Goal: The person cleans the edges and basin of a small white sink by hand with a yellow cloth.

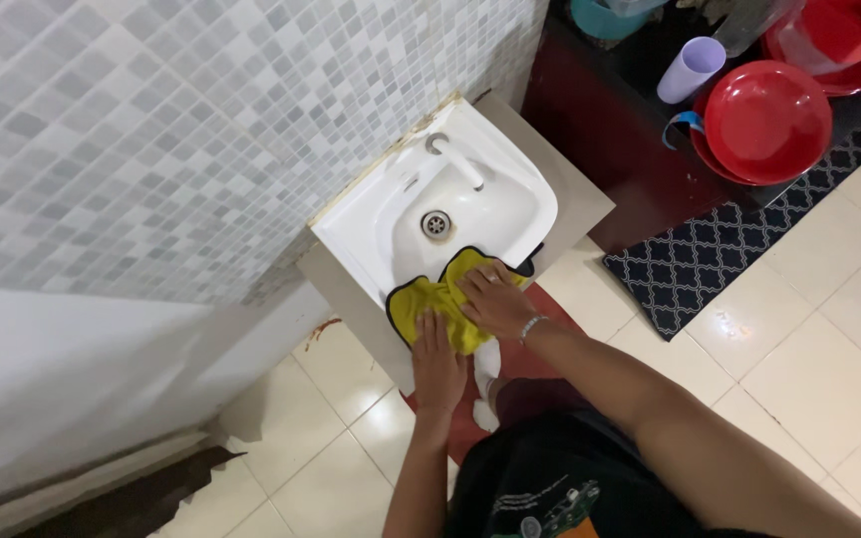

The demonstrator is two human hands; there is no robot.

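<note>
My feed is bright and evenly lit, with soft indoor light and no hard-edged shadows. The white sink [421, 214] reads close to overexposed, with a mild sheen along its rim and on the faucet [458, 159]. The floor tiles [809, 369] carry a faint gloss. I see a darker zone at the top right, where the worktop [640, 70] swallows detail, while the red bowl [767, 122] shows a soft highlight. The wide lens bends the tiled wall [201, 130] toward the left edge. The pale surface at lower left [72, 389] is featureless and soft. Focus holds reasonably on the yellow cloth [440, 304]; fine detail looks slightly smeared throughout.
</note>
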